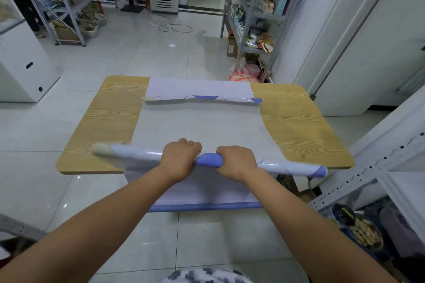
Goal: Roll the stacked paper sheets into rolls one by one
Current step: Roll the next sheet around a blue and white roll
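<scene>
A long white-and-blue paper roll (pixel 135 153) lies across the near edge of the wooden table (pixel 110 122). My left hand (pixel 181 156) and my right hand (pixel 236 159) grip it side by side near its middle, fingers curled over the top. Under the roll, the stacked paper sheets (pixel 202 126) cover the middle of the table, and their near end hangs over the front edge with a blue border (pixel 207 207). A second, flattened paper roll (pixel 202 99) lies crosswise near the table's far edge.
Metal shelves with goods (pixel 253 18) stand at the back right and back left (pixel 69 7). A white cabinet (pixel 20 64) is on the left. At the lower right a shelf rail (pixel 368 179) and a bowl of peanuts (pixel 365 232) sit close. A cable (pixel 172 26) lies on the tiled floor.
</scene>
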